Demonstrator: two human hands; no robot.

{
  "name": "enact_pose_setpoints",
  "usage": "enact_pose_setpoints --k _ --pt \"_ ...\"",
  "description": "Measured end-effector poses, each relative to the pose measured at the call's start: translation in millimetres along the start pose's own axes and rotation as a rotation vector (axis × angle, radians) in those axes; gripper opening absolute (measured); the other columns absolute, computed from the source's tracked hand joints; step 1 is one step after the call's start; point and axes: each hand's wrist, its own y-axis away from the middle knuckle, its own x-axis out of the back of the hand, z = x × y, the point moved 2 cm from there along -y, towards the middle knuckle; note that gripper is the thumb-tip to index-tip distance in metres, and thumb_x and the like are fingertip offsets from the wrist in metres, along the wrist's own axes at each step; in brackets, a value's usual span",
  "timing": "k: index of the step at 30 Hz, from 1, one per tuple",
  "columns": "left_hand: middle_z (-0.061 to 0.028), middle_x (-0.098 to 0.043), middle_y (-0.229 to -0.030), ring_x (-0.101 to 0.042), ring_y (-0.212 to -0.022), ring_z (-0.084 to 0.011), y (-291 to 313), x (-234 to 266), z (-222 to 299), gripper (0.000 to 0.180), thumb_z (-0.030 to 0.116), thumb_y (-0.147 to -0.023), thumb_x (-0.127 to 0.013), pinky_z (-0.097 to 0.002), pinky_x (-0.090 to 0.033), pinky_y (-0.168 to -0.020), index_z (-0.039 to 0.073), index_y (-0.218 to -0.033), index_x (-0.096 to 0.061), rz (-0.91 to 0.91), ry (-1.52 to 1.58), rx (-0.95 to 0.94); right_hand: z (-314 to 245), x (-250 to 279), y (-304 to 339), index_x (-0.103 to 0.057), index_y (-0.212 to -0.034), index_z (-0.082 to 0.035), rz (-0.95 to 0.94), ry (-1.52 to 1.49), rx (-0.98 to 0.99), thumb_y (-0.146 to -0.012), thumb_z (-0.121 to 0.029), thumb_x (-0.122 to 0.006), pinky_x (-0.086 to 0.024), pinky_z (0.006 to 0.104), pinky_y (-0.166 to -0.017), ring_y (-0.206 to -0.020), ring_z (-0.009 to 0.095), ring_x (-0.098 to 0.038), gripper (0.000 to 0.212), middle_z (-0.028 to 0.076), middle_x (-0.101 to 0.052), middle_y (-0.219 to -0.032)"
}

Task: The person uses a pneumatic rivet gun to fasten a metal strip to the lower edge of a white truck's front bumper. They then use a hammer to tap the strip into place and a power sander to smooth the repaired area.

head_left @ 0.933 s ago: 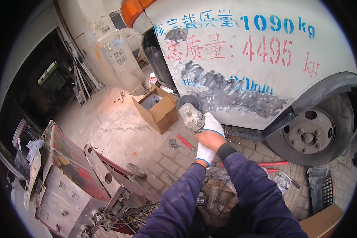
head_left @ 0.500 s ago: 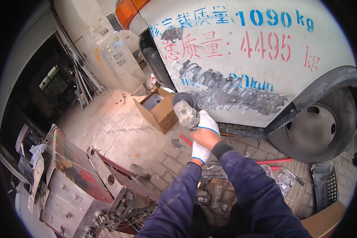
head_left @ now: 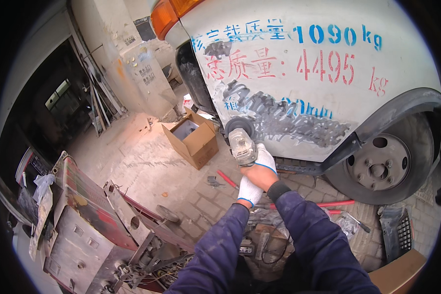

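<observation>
Item: grey metal angle grinder, gripped in both my hands; my left hand in a white knit glove is closed round the rear of the body, my right hand, same glove, is clamped on it just ahead. Its dark disc meets the sanded grey patch on the white vehicle body panel. Open brown cardboard box stands on the paving to the left; black rubber wheel at right.

The grinder is held against the truck panel; an open cardboard box is set on the ground to its left, a wheel to its right.
</observation>
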Motion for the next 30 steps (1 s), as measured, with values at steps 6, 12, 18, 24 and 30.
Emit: enact_pose_setpoints --k 6,12,18,24,30 --pt "-0.0206 -0.063 -0.156 -0.059 -0.146 -0.0362 -13 5 -11 0.051 0.026 -0.112 -0.054 -0.0470 -0.046 -0.121 0.005 -0.159 -0.053 -0.159 -0.140 -0.008 -2 0 -2 -0.070 -0.117 0.001 0.061 -0.079 -0.013 -0.076 -0.017 -0.086 -0.058 0.0515 -0.099 -0.112 0.048 -0.072 0.048 0.028 -0.074 -0.116" --pt "-0.0201 -0.063 -0.157 -0.058 -0.146 -0.0359 9 -7 -21 0.050 0.024 -0.113 -0.052 -0.0466 -0.045 -0.122 0.005 -0.159 -0.053 -0.028 -0.105 0.044 -3 -11 -3 -0.073 -0.121 0.000 -0.143 0.082 0.004 -0.075 -0.020 -0.090 -0.058 0.0505 -0.100 -0.114 0.048 -0.072 0.053 0.026 -0.074 -0.118" --pt "-0.0203 -0.063 -0.157 -0.058 -0.147 -0.0358 -1 -2 -53 0.050 0.023 -0.113 -0.053 -0.0463 -0.045 -0.123 0.005 -0.160 -0.053 0.028 -0.016 0.050 -10 -22 -10 -0.067 -0.122 0.002 -0.094 -0.038 -0.001 -0.074 -0.018 -0.090 -0.058 0.0520 -0.101 -0.115 0.049 -0.072 0.057 0.028 -0.075 -0.118" --pt "-0.0207 -0.062 -0.157 -0.058 -0.148 -0.0354 3 -5 -78 0.049 0.022 -0.114 -0.053 -0.0466 -0.045 -0.123 0.006 -0.160 -0.053 0.076 0.147 0.077 -9 -34 -10 -0.063 -0.123 0.001 -0.134 -0.046 -0.009 -0.074 -0.014 -0.086 -0.058 0.0528 -0.100 -0.115 0.051 -0.071 0.056 0.030 -0.074 -0.115" --pt "-0.0201 -0.063 -0.157 -0.059 -0.147 -0.0352 7 5 -62 0.048 0.023 -0.115 -0.051 -0.0474 -0.044 -0.123 0.006 -0.160 -0.054 0.030 -0.014 0.088 5 -44 -15 -0.061 -0.125 0.002 -0.117 -0.061 0.016 -0.074 -0.015 -0.086 -0.058 0.0530 -0.100 -0.116 0.051 -0.071 0.059 0.032 -0.074 -0.115"
